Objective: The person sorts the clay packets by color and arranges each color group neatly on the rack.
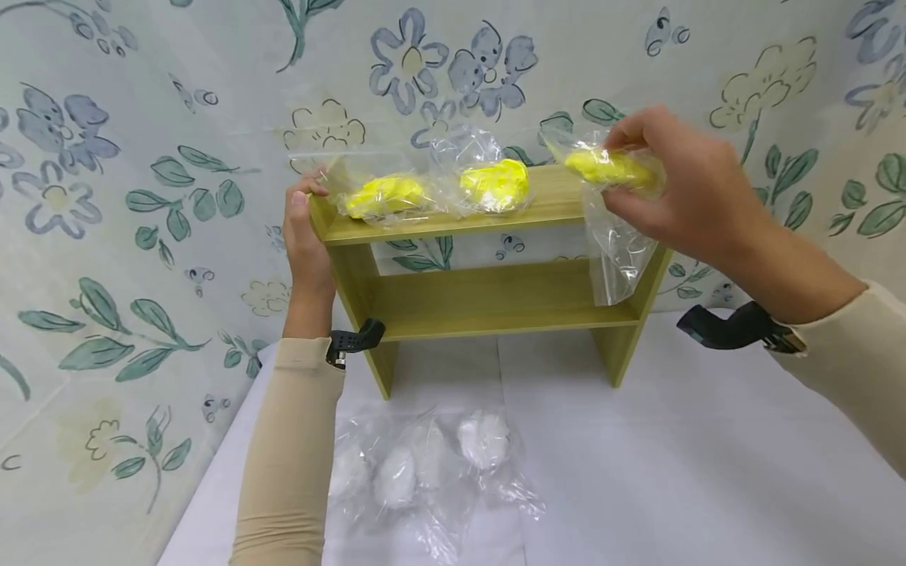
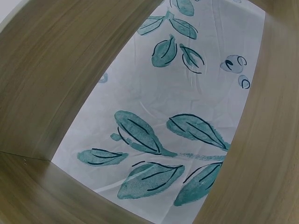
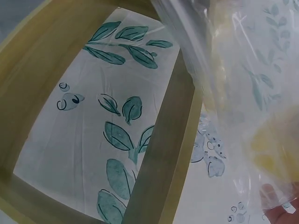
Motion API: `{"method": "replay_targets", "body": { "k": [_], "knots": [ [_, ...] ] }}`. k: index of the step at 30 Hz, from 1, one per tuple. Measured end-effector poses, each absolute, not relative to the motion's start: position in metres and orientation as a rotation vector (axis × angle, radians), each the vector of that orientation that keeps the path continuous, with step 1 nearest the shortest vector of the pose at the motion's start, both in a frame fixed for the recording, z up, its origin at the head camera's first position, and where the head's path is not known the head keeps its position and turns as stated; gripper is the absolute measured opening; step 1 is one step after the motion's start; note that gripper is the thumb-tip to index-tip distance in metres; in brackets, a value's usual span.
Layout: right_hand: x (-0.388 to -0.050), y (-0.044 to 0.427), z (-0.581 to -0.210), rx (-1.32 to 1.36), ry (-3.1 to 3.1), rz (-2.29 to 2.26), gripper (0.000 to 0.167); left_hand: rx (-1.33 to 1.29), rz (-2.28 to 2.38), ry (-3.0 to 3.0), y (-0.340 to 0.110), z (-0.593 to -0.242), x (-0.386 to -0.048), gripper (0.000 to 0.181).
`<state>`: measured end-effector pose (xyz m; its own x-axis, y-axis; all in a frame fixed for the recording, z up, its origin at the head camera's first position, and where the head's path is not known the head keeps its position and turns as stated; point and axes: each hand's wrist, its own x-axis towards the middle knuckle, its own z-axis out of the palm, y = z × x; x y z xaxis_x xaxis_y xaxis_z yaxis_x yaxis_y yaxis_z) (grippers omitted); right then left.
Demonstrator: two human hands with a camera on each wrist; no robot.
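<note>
My right hand (image 1: 686, 185) pinches a clear plastic bag with a yellow lump (image 1: 609, 167) in it, above the right end of a wooden shelf's top board. The bag's loose end hangs down in front of the shelf. In the right wrist view the bag (image 3: 224, 56) looks blurred, with a fingertip (image 3: 278, 207) below the yellow. My left hand (image 1: 307, 236) grips the top left corner of the wooden shelf (image 1: 495, 303). On the top board lie two more bagged yellow lumps (image 1: 389, 196), (image 1: 495, 186), at the left and the middle.
Several clear bags with white lumps (image 1: 396, 475) lie on the white tablecloth (image 1: 672, 464) in front of the shelf. Behind it hangs a flower-patterned cloth (image 1: 212, 118). The left wrist view shows the shelf's boards (image 2: 65, 60) and this cloth through the opening.
</note>
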<state>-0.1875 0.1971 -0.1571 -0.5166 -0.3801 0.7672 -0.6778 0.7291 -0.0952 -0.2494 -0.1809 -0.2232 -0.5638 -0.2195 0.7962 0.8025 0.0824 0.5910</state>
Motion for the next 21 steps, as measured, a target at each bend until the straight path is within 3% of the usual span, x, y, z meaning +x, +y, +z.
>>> {"method": "replay_targets", "body": {
  "k": [10, 21],
  "knots": [
    [-0.235, 0.187, -0.141, 0.777, -2.197, 0.545, 0.037, -0.581, -1.590, -1.576, -0.181, -0.223, -0.250, 0.025],
    [-0.278, 0.183, -0.148, 0.719, -2.287, 0.570, 0.035, -0.581, -1.598, -1.576, -0.182, -0.223, -0.249, 0.023]
  ]
}}
